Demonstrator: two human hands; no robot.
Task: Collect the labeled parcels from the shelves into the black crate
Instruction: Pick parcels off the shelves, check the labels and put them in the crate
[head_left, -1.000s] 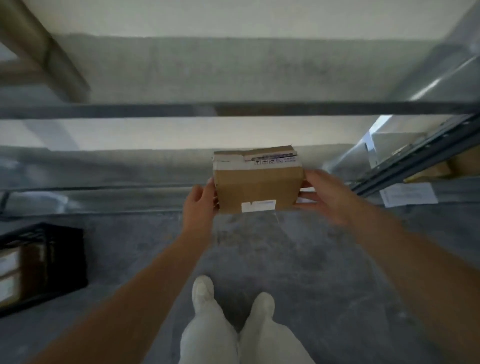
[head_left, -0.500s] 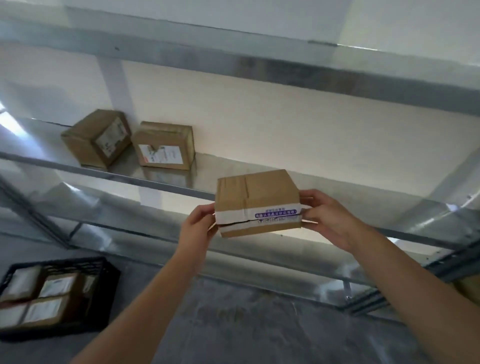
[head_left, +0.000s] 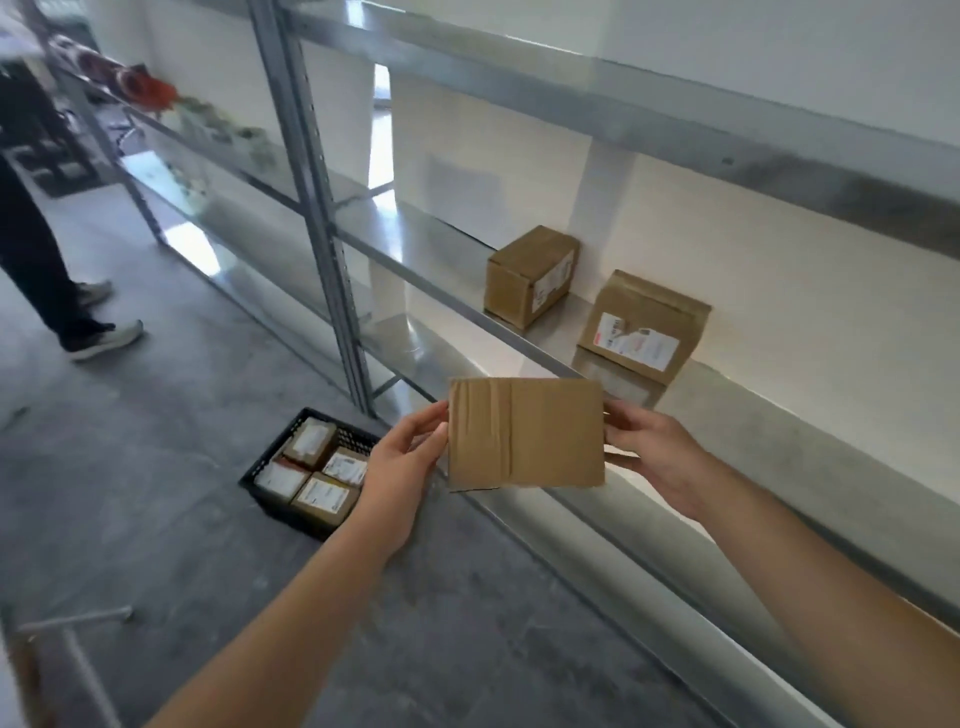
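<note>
I hold a brown cardboard parcel (head_left: 525, 432) in front of me, its plain taped face toward the camera. My left hand (head_left: 402, 467) grips its left edge and my right hand (head_left: 657, 457) grips its right edge. Down on the floor to the left stands the black crate (head_left: 262, 486) with several labeled parcels (head_left: 324, 498) inside. Two more labeled parcels remain on the metal shelf: one (head_left: 530, 275) farther left, one (head_left: 644, 326) leaning against the wall.
A long metal shelf unit (head_left: 727, 405) runs diagonally along the white wall, with an upright post (head_left: 322, 218) just behind the crate. Another person's legs (head_left: 47, 280) stand at far left on the grey floor. A metal bar (head_left: 72, 623) lies at bottom left.
My view has swung left and the parcel has been turned, so its plain taped face now shows. The crate and the two shelf parcels now sit more centrally; another person has come into view.
</note>
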